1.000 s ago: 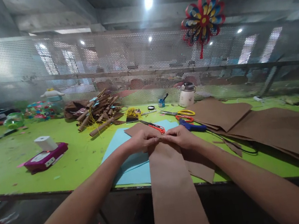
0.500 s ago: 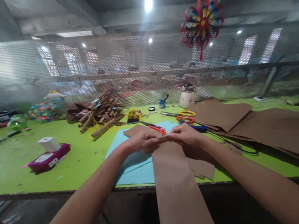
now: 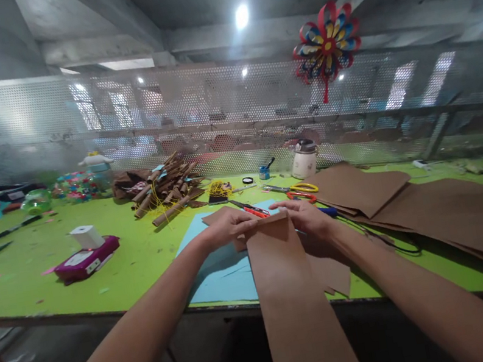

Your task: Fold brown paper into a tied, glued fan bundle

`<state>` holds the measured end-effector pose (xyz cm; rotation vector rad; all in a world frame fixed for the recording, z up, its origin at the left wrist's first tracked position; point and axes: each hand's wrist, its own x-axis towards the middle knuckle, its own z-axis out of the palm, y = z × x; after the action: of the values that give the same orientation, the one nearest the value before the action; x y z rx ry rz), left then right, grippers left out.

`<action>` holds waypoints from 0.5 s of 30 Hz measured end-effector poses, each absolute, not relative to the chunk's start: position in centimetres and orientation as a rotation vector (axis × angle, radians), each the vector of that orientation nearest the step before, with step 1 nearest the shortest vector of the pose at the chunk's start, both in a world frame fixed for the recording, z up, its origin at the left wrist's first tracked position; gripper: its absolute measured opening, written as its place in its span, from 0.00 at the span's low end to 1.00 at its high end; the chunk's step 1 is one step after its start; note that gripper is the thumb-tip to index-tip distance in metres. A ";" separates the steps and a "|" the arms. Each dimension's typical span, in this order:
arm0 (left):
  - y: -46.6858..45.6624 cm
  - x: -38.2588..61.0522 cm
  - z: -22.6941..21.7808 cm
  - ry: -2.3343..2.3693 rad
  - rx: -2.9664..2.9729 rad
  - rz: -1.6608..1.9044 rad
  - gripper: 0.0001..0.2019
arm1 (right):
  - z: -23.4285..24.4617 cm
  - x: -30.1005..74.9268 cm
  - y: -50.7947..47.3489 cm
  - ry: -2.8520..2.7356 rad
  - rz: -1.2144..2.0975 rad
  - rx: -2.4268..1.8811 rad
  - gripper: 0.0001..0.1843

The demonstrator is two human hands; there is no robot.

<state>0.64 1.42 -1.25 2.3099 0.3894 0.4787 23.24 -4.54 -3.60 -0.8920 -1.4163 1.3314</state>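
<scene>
A long strip of brown kraft paper [image 3: 291,296] hangs from the table edge toward me, its far end folded over in a narrow band. My left hand [image 3: 229,227] pinches the left end of that fold, thumb on top. At the right corner, my right hand [image 3: 305,216] has its thumb and fingers around the paper edge, the index finger stretched along the far side. Beneath lie light blue sheets [image 3: 221,283] and smaller brown paper pieces [image 3: 333,270]. Just beyond the fold rests a red-handled tool [image 3: 255,210], partly hidden.
Scissors with yellow handles [image 3: 302,188] and brown paper sheets [image 3: 450,211] lie to the right. Rolled brown paper sticks [image 3: 169,193] are heaped at the back. A purple box with a white block [image 3: 88,259] sits left. Behind stands a white jar [image 3: 304,159].
My right hand's fingers have loosened and shifted right, uncovering the fold's right corner. My left hand stays on the paper. The whole view has shifted slightly.
</scene>
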 end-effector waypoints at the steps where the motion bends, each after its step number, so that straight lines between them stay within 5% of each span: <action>1: 1.2 0.7 -1.1 0.371 2.298 0.466 0.21 | -3.4 22.9 -4.8 -1.451 1.344 -0.856 0.24; 3: 0.9 0.8 -1.1 0.356 2.244 0.424 0.21 | -2.9 22.3 -5.4 -1.606 1.372 -0.788 0.27; 9: 0.9 1.1 -1.8 0.409 2.107 0.383 0.20 | -1.9 21.9 -6.0 -1.934 1.044 -0.721 0.13; 15: 0.8 1.0 -1.8 0.453 1.913 0.368 0.19 | -2.6 22.3 -5.2 -1.852 1.094 -0.626 0.15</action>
<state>1.03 0.81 -1.85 1.9127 0.4532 0.3677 22.26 -5.16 -2.61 -0.6255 -1.8523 1.0936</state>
